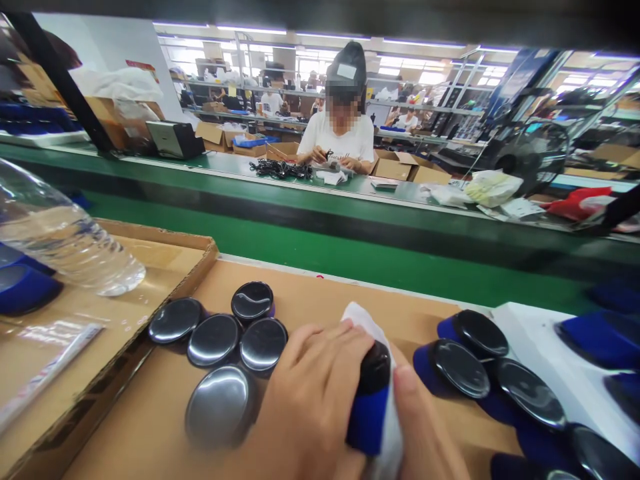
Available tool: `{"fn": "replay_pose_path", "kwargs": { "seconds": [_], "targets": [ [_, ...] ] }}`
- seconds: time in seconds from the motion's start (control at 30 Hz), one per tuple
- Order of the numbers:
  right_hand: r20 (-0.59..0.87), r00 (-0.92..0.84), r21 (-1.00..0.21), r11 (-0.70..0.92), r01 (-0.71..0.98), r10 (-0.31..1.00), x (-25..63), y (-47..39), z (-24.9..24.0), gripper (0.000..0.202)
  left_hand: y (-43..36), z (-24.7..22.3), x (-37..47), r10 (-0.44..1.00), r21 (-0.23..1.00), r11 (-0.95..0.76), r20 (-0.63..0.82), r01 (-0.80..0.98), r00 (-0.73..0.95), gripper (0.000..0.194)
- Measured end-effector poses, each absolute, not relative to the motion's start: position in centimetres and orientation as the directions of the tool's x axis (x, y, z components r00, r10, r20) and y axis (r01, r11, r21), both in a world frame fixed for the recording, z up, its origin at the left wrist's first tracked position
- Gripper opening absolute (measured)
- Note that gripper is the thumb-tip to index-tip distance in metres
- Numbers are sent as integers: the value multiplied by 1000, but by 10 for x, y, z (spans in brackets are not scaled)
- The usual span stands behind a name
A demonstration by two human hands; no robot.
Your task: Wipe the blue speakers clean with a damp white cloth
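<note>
Both hands are around one blue item with a black top (370,407), low in the middle of the view. My left hand (317,397) lies over its left side, fingers bent and pressed together at a white cloth (363,317). On the right side, my right hand (423,417) holds the item through the cloth, its thumb pointing up; its other fingers are hidden. Several round black-topped pieces (214,340) stand on the brown board to the left. More blue items with glossy black tops (460,368) stand to the right.
A cardboard tray (200,263) with a clear bottle (75,233) is at the left. A white foam tray (543,333) with blue items lies at the right. Beyond the green conveyor (280,227), a person in a white shirt sits handling small parts near black cables (280,169).
</note>
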State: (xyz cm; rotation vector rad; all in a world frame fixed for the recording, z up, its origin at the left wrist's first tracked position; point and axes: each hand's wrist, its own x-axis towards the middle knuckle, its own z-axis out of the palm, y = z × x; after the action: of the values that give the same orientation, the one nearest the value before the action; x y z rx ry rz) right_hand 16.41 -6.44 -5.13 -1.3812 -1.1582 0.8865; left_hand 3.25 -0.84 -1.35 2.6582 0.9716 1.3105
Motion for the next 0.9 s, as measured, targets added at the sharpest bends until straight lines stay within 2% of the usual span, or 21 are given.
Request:
{"fn": "replay_pose_path", "kwargs": {
  "seconds": [0.1, 0.17, 0.2, 0.3, 0.37, 0.4, 0.47, 0.5, 0.53, 0.6, 0.67, 0.7, 0.77, 0.9],
  "targets": [
    [152, 267, -945, 61, 321, 952, 145, -61, -45, 53, -12, -17, 34, 494, 80, -765, 709, 639, 503, 33],
    [159, 295, -919, 32, 394, 942, 137, -62, -38, 56, -17, -19, 37, 511, 87, -749, 706, 656, 490, 31],
    [110, 319, -938, -8, 348, 941, 136, -62, -33, 57, -19, -18, 38, 533, 144, -745, 714, 651, 453, 30],
    [-187, 333, -981, -191, -21, 924, 143, -59, -17, 60, -25, -16, 40, 675, 442, -703, 663, 557, 325, 41],
    [-366, 236, -909, -291, -300, 900, 150, -55, -9, 58, -26, -14, 39, 764, 613, -640, 573, 464, 296, 47],
    [-416, 180, -858, -320, -401, 891, 153, -53, -7, 56, -26, -14, 39, 776, 647, -629, 551, 431, 306, 48],
    [-448, 127, -799, -332, -501, 885, 155, -51, -7, 53, -23, -13, 37, 745, 625, -666, 581, 406, 328, 46],
    [-431, 153, -817, -313, -485, 889, 154, -52, -9, 54, -22, -14, 36, 710, 575, -702, 610, 420, 352, 43],
    [-367, 215, -882, -264, -390, 905, 152, -53, -11, 57, -21, -14, 36, 663, 498, -741, 649, 449, 373, 38],
    [-159, 313, -986, -133, -101, 936, 149, -57, -16, 66, -19, -14, 35, 549, 286, -792, 721, 540, 423, 29],
    [12, 317, -994, -24, 109, 948, 147, -61, -18, 72, -18, -14, 35, 453, 99, -787, 763, 608, 461, 26],
    [44, 305, -989, -2, 151, 951, 148, -62, -18, 70, -19, -14, 35, 424, 58, -787, 774, 614, 471, 25],
    [32, 301, -989, -13, 146, 953, 151, -64, -17, 59, -19, -14, 35, 417, 101, -819, 781, 565, 464, 23],
    [65, 293, -992, 30, 125, 954, 168, -64, -17, 35, -23, -18, 39, 453, 343, -874, 832, 344, 322, 29]
  ]
}}
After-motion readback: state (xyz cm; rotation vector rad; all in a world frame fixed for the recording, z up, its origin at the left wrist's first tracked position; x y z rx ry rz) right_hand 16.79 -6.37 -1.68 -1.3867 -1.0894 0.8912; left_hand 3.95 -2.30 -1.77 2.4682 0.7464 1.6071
